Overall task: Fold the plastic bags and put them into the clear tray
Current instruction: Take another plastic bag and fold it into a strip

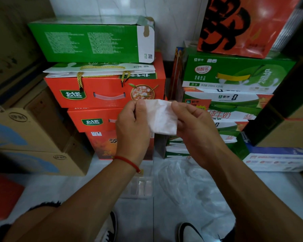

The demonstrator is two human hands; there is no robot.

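While raised, both hands [132, 123] [195, 123] pinch the folded bag [162, 117].

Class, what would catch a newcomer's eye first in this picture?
In the centre, the left hand and right hand pinch a folded white plastic bag. Behind rise stacked red boxes and green cartons. A loose clear bag lies on the floor.

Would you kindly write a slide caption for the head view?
Both hands, left and right, pinch a folded white plastic bag above the clear tray on the floor.
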